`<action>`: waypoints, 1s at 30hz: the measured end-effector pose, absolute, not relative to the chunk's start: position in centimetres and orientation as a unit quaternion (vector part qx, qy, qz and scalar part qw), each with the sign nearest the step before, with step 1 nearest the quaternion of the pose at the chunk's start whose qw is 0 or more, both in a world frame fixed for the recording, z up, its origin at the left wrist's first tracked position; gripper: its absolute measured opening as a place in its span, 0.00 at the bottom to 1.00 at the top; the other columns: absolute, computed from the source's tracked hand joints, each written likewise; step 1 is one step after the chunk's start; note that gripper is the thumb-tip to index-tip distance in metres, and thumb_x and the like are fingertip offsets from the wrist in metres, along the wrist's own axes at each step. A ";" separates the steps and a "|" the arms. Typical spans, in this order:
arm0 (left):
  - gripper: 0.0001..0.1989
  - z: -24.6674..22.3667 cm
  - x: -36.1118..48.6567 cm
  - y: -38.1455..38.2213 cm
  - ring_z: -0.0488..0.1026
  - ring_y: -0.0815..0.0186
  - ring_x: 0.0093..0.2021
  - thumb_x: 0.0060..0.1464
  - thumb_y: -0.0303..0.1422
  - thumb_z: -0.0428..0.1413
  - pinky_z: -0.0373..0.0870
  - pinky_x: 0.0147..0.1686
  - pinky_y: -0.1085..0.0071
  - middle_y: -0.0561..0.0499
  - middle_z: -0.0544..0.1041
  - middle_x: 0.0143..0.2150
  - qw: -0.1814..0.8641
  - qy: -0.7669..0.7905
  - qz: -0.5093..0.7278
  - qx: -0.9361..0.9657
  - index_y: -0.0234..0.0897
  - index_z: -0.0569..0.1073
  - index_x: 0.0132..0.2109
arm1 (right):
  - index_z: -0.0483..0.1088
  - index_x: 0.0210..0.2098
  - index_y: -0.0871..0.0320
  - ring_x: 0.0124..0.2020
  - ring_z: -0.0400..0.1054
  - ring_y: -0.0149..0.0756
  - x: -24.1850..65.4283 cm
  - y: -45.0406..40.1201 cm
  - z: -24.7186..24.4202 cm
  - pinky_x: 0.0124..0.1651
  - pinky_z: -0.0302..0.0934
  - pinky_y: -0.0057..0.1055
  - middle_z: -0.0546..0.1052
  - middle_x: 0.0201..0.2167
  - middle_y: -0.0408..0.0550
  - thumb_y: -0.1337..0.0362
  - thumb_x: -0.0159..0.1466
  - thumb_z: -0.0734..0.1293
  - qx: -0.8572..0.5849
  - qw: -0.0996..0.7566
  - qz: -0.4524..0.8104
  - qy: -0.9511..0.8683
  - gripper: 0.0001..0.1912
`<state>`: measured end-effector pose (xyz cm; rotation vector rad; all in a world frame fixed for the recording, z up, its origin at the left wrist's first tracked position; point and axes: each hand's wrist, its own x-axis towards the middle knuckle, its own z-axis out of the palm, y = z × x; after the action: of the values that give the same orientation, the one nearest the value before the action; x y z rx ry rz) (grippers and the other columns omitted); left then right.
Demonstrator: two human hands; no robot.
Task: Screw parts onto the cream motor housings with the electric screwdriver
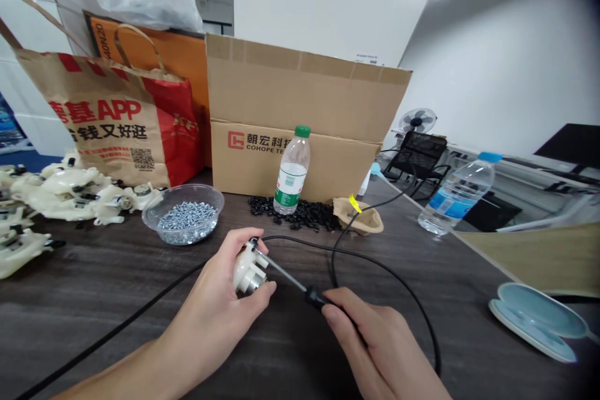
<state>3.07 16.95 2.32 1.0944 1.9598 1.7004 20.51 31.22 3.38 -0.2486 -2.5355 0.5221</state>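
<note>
A white plastic part (244, 270) with a metal cylinder at its lower side is gripped between the thumb and fingers of my left hand (220, 306). My right hand (370, 337) is closed around the black handle of a screwdriver (288, 276). The metal shaft points up and left, and its tip meets a small black piece at the top of the white part. A black cable (375, 257) runs across the table behind my hands.
A clear bowl of screws (185, 239) and a pile of white parts (70, 190) lie left. Behind are black pieces (312, 214), a green-capped bottle (291, 175), a pulp tray (370, 222) and a cardboard box (244, 165). Right stand a blue-capped bottle (457, 200) and an open pale-blue case (539, 319).
</note>
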 end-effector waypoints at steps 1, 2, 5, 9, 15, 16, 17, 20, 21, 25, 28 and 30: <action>0.25 2.3 3.1 17.0 0.72 0.65 0.45 0.55 0.27 0.58 0.67 0.48 0.66 0.57 0.72 0.50 0.164 0.685 0.596 0.385 0.50 0.64 0.58 | 0.70 0.44 0.54 0.28 0.76 0.34 20.5 31.1 3.4 0.30 0.67 0.28 0.79 0.31 0.43 0.62 0.77 0.55 -0.103 0.263 0.198 -0.938 0.12; 0.25 2.3 3.1 17.0 0.72 0.65 0.44 0.56 0.27 0.58 0.67 0.47 0.66 0.57 0.72 0.50 0.168 0.684 0.597 0.384 0.50 0.64 0.58 | 0.69 0.44 0.53 0.30 0.77 0.35 20.6 31.0 3.4 0.31 0.68 0.28 0.80 0.32 0.43 0.61 0.76 0.57 -0.120 0.257 0.204 -0.937 0.10; 0.25 2.1 3.1 17.0 0.71 0.66 0.43 0.56 0.27 0.58 0.67 0.46 0.67 0.57 0.72 0.50 0.187 0.684 0.599 0.371 0.50 0.63 0.58 | 0.68 0.44 0.53 0.31 0.77 0.36 20.9 30.9 3.4 0.32 0.69 0.28 0.79 0.33 0.42 0.59 0.72 0.63 -0.150 0.239 0.217 -0.934 0.06; 0.25 2.1 3.1 17.0 0.72 0.65 0.45 0.55 0.27 0.59 0.67 0.47 0.67 0.57 0.73 0.50 0.175 0.687 0.601 0.368 0.50 0.64 0.58 | 0.69 0.41 0.53 0.26 0.74 0.33 20.9 31.4 3.6 0.28 0.65 0.27 0.78 0.29 0.41 0.61 0.76 0.56 -0.104 0.254 0.225 -0.935 0.12; 0.25 2.4 3.2 17.0 0.72 0.66 0.42 0.55 0.28 0.59 0.69 0.44 0.67 0.56 0.74 0.49 0.175 0.685 0.603 0.370 0.49 0.65 0.58 | 0.68 0.42 0.53 0.28 0.75 0.35 20.8 31.5 3.5 0.29 0.65 0.27 0.78 0.29 0.41 0.59 0.73 0.63 -0.146 0.243 0.226 -0.932 0.06; 0.24 2.4 3.2 17.0 0.72 0.66 0.42 0.55 0.28 0.59 0.69 0.44 0.67 0.56 0.74 0.49 0.173 0.687 0.602 0.368 0.48 0.65 0.57 | 0.68 0.42 0.54 0.28 0.75 0.35 20.8 31.4 3.4 0.29 0.65 0.27 0.77 0.29 0.41 0.59 0.72 0.63 -0.151 0.241 0.228 -0.931 0.06; 0.24 2.4 3.2 17.0 0.72 0.65 0.43 0.55 0.28 0.59 0.69 0.45 0.67 0.55 0.74 0.49 0.170 0.690 0.600 0.368 0.48 0.65 0.57 | 0.68 0.43 0.54 0.28 0.75 0.34 20.9 31.3 3.5 0.28 0.64 0.27 0.77 0.29 0.41 0.59 0.73 0.63 -0.148 0.241 0.232 -0.931 0.06; 0.25 2.4 3.3 16.8 0.73 0.64 0.46 0.55 0.28 0.58 0.69 0.47 0.66 0.55 0.74 0.50 0.158 0.692 0.597 0.375 0.50 0.65 0.58 | 0.69 0.38 0.54 0.23 0.70 0.31 20.9 31.1 3.5 0.26 0.60 0.27 0.74 0.25 0.40 0.60 0.77 0.56 -0.117 0.239 0.246 -0.932 0.14; 0.25 2.3 3.3 16.8 0.73 0.64 0.47 0.55 0.28 0.58 0.69 0.47 0.66 0.56 0.74 0.50 0.157 0.691 0.597 0.376 0.50 0.65 0.58 | 0.68 0.34 0.54 0.21 0.68 0.31 20.8 31.1 3.5 0.26 0.58 0.27 0.72 0.23 0.39 0.60 0.78 0.54 -0.114 0.237 0.252 -0.931 0.18; 0.25 2.2 3.4 16.7 0.73 0.66 0.43 0.55 0.27 0.59 0.70 0.46 0.67 0.56 0.74 0.49 0.159 0.691 0.597 0.375 0.50 0.64 0.58 | 0.67 0.38 0.54 0.26 0.70 0.32 20.7 31.1 3.3 0.30 0.61 0.27 0.73 0.26 0.39 0.60 0.74 0.60 -0.148 0.219 0.281 -0.923 0.09; 0.24 2.2 3.4 16.7 0.73 0.66 0.42 0.55 0.28 0.59 0.71 0.44 0.67 0.55 0.74 0.49 0.154 0.693 0.596 0.375 0.49 0.65 0.58 | 0.68 0.41 0.54 0.32 0.73 0.34 20.9 31.0 3.3 0.30 0.62 0.26 0.77 0.32 0.41 0.60 0.71 0.63 -0.157 0.206 0.294 -0.920 0.05; 0.24 2.3 3.4 16.7 0.73 0.65 0.44 0.56 0.29 0.58 0.71 0.45 0.67 0.55 0.74 0.49 0.142 0.694 0.596 0.378 0.49 0.65 0.58 | 0.71 0.41 0.53 0.31 0.74 0.34 20.9 30.6 3.4 0.28 0.61 0.26 0.77 0.31 0.42 0.59 0.74 0.60 -0.144 0.218 0.299 -0.918 0.09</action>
<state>3.39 16.67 2.29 1.0918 2.0017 1.7212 20.92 30.62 3.42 -0.3990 -2.5408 0.8264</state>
